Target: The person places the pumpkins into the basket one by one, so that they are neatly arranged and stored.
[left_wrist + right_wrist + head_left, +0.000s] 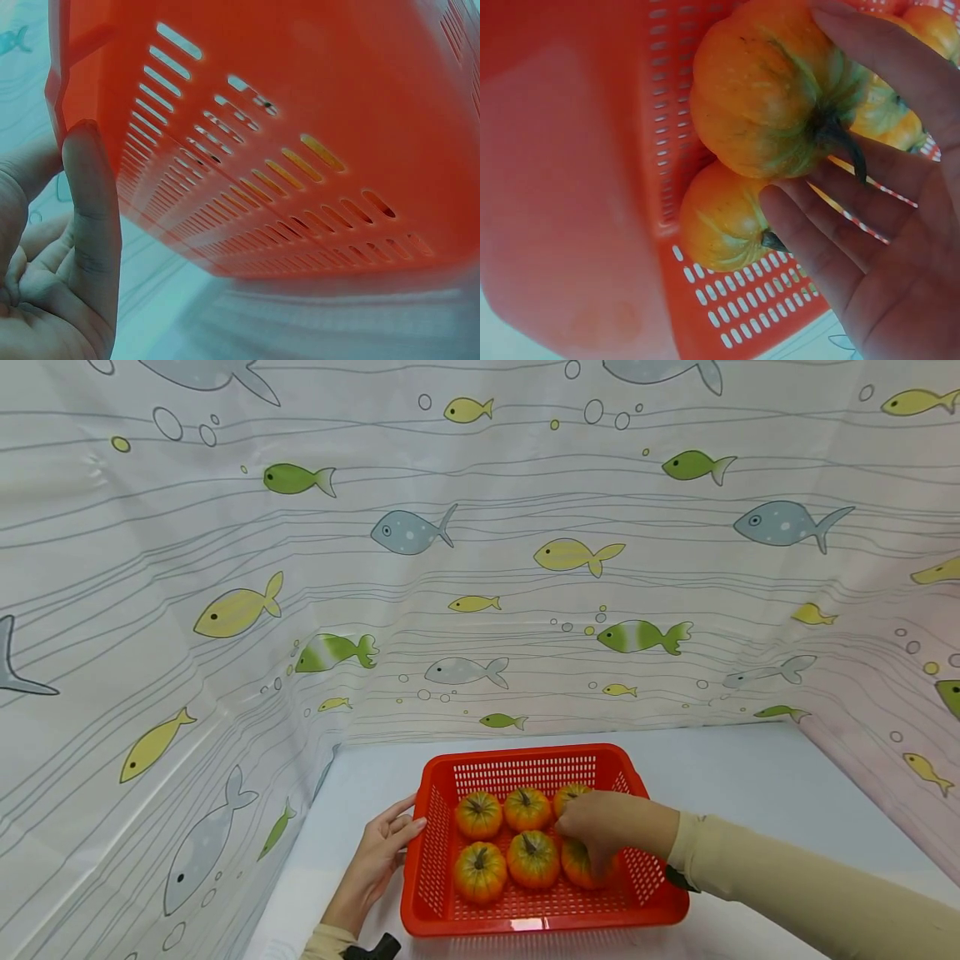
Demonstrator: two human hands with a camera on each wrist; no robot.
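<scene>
In the head view, several small orange pumpkins (pixel 533 860) with green tops and dark stems sit in two rows inside a red plastic basket (pixel 525 925). My left hand (pixel 377 850) pinches the basket's left rim, as the left wrist view also shows, with a fingertip (pixel 84 142) against the rim's lip. My right hand (pixel 611 827) reaches down into the right side of the basket over the front right pumpkin (pixel 579 865). In the right wrist view, thumb and fingers stand around that pumpkin (pixel 757 94), the thumb at its upper side. Another pumpkin (pixel 724 221) lies just beyond it.
The basket stands on a white tabletop (pixel 375 768). Behind and at both sides hangs a white sheet (pixel 517 627) printed with fish and wavy lines. Slotted basket walls (pixel 300 217) surround the pumpkins.
</scene>
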